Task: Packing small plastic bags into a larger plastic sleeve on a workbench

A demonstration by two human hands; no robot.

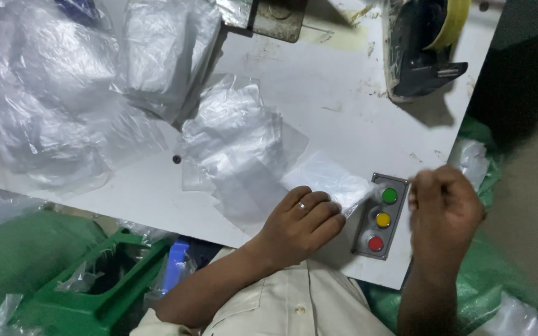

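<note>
Overhead, head view: a person's two bare hands work at the near edge of a white surface.
Left hand: palm down, fingers curled loosely, a ring on one finger; it presses flat on the near end of a small clear bag.
Bag: lies on the surface between the hands, just left of a grey button box.
Right hand: blurred, fingers bunched together above the box's right edge; whether it pinches anything cannot be told.
Button box: three round buttons, green, yellow, red, top to bottom.
Loose bags: crumpled clear plastic just beyond the left hand.
Bag pile: large heap at far left.
Tape dispenser: dark, far right, yellow roll.
Green crate: below the surface, left.
</note>
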